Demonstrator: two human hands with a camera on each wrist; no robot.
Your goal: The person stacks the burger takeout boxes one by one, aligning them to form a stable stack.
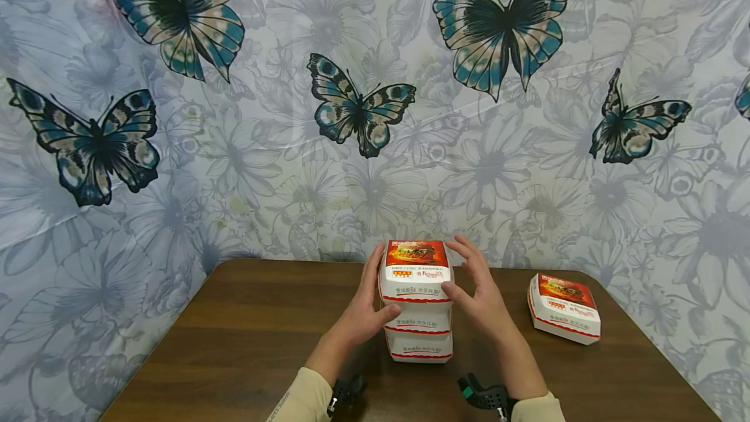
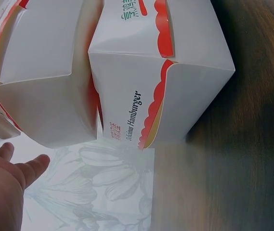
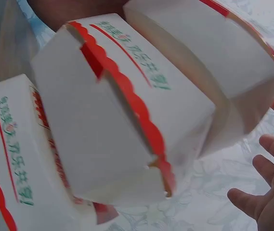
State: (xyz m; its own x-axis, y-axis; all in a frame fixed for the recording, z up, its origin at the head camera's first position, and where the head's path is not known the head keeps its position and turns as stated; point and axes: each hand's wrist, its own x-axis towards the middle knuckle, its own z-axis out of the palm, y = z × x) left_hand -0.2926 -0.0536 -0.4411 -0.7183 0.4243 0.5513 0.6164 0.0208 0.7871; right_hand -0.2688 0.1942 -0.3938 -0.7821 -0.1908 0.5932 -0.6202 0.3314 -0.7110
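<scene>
Three white hamburger boxes with red scalloped trim stand stacked on the table. The top box (image 1: 415, 272) has a burger picture on its lid; below it are the middle box (image 1: 418, 318) and the bottom box (image 1: 419, 346). My left hand (image 1: 364, 315) is at the stack's left side, fingers extended beside the top box, thumb toward its front. On the other side, my right hand (image 1: 483, 298) has its fingers spread, the thumb near the top box's front right corner. In the right wrist view, a gap shows between the right hand's fingers (image 3: 271, 159) and the boxes.
A fourth hamburger box (image 1: 564, 309) sits alone to the right on the brown wooden table (image 1: 246, 331). Behind the table hangs a floral backdrop (image 1: 258, 168) with butterflies. Black wrist devices are worn near both sleeves.
</scene>
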